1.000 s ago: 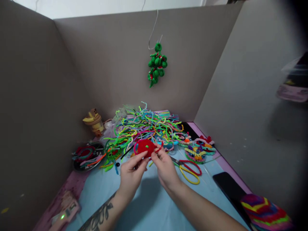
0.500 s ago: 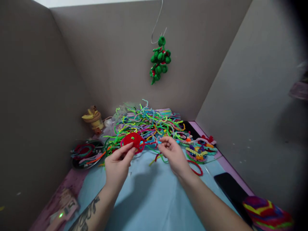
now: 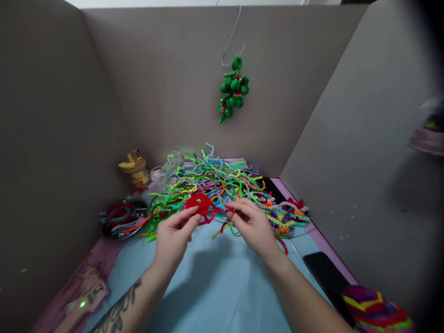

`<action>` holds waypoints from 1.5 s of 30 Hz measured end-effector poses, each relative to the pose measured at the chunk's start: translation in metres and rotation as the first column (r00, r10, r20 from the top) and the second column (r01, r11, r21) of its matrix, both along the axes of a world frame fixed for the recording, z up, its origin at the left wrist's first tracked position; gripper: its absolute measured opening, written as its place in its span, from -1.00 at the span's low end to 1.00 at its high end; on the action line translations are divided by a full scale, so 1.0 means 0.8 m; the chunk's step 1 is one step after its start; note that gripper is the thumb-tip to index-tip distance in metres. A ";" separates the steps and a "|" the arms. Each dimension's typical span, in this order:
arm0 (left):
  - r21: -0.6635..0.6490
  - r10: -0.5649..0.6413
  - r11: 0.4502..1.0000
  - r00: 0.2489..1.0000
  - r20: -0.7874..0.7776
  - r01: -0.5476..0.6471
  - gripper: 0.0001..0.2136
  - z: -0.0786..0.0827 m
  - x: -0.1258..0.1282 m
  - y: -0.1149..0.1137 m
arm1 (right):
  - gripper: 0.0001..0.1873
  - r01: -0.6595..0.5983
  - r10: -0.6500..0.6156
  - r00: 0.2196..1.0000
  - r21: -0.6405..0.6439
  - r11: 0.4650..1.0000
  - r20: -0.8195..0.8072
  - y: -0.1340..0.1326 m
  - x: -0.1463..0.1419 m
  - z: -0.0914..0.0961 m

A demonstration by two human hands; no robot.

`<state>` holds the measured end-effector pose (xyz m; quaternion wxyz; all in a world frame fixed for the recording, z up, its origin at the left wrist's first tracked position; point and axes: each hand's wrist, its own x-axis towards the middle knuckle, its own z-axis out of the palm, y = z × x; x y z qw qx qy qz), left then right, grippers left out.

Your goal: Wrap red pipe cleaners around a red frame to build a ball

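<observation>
My left hand (image 3: 173,236) pinches the lower edge of a red pipe-cleaner disc (image 3: 198,203) with a small green spot, held above the light blue table cover (image 3: 208,286). A loose red pipe-cleaner strand (image 3: 218,211) runs from the disc to my right hand (image 3: 251,224), whose fingertips are pinched on its end. Both hands hover just in front of a big heap of coloured pipe cleaners (image 3: 211,178).
A dark tray (image 3: 121,219) of coiled pipe cleaners lies at the left, a yellow figurine (image 3: 133,169) behind it. Finished coloured pieces (image 3: 284,217) sit right of the heap. A black phone (image 3: 326,277) lies near the right wall. A green ornament (image 3: 233,90) hangs on the back panel.
My hands first drew apart, the left carrying the red disc leftward. Now the right hand has closed in and pinched the red strand trailing from the disc.
</observation>
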<state>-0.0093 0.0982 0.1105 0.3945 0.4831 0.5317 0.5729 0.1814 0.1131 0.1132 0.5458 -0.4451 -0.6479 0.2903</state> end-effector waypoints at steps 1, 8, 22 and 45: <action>-0.006 -0.008 1.000 1.000 0.000 0.008 -0.70 0.001 0.000 0.000 | -0.80 -0.020 0.020 1.000 0.003 1.000 0.010 -0.003 0.000 0.002; -0.062 -0.108 0.992 0.994 0.006 0.108 -0.72 0.005 0.006 -0.002 | -0.90 -0.013 0.013 0.985 0.001 1.000 -0.175 -0.013 -0.010 -0.011; -0.086 -0.197 0.971 0.947 0.254 0.225 -0.80 0.001 0.017 -0.006 | -0.77 0.035 -0.031 0.999 0.222 0.974 -0.020 -0.014 -0.018 -0.008; -0.149 -0.019 0.983 0.858 0.513 0.111 -0.61 -0.027 0.026 0.001 | -0.93 0.038 -0.209 0.926 0.474 0.880 0.315 -0.031 -0.050 -0.034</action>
